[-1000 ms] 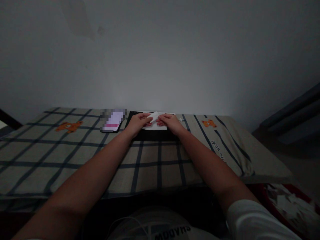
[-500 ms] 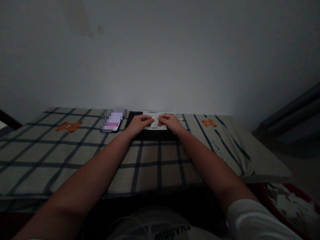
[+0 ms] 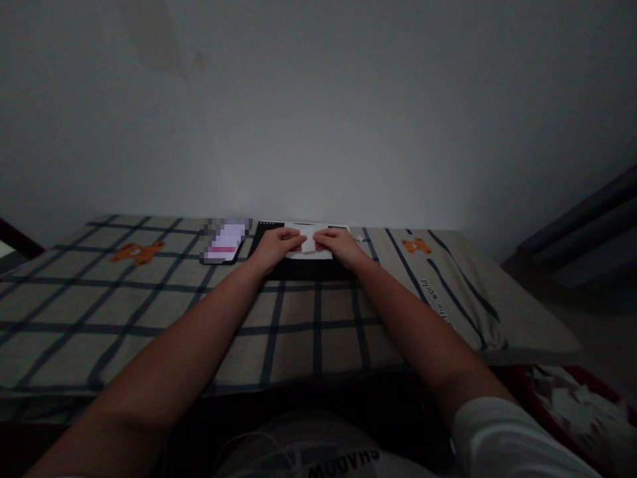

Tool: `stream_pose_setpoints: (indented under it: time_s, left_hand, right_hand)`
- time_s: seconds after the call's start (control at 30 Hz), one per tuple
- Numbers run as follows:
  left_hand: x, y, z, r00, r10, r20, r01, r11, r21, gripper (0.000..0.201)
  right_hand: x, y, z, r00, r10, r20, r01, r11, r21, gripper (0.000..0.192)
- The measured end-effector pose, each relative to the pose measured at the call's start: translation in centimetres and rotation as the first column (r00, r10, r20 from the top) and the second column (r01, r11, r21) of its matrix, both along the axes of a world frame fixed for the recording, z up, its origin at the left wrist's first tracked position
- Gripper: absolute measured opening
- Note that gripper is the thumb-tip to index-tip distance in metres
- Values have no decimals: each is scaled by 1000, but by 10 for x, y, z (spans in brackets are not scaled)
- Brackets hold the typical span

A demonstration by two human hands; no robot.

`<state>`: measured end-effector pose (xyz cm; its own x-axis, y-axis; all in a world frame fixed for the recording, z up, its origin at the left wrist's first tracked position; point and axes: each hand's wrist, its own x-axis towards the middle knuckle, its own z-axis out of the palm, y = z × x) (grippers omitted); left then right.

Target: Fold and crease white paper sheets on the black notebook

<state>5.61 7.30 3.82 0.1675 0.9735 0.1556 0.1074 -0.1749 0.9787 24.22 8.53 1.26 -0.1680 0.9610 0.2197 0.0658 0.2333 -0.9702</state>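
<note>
Between my two hands is a small folded piece of white paper. My left hand pinches its left side with thumb and fingers. On the opposite side, my right hand has its fingertips closed on the right edge. Beneath the hands lies a black mat or board, partly covered by a flat white sheet. My wrists hide parts of the black surface, and the light is dim.
A phone with a lit, partly blurred screen lies left of the board. The checked cloth with bear prints covers the table. A pale wall rises behind it. At lower right, a red bin holds crumpled white paper.
My right fingertips have shifted slightly against the white paper, and the paper's shape between the hands looks a little different. The arms and the phone have stayed in place.
</note>
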Motion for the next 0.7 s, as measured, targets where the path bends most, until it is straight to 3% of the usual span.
stream_pose_setpoints:
  time_s: [0.4, 0.57, 0.7]
  left_hand:
    - [1, 2, -2, 1000, -8, 24, 9, 998, -59, 21]
    - [0, 8, -7, 993, -49, 108, 59, 993, -99, 25]
    - [-2, 9, -8, 991, -82, 107, 89, 994, -66, 23]
  right_hand:
    - [-2, -1, 0, 997, -49, 56, 48, 999, 19, 19]
    - [-3, -1, 2, 997, -48, 65, 47, 999, 13, 17]
    - [-3, -2, 3, 996, -53, 64, 53, 999, 7, 16]
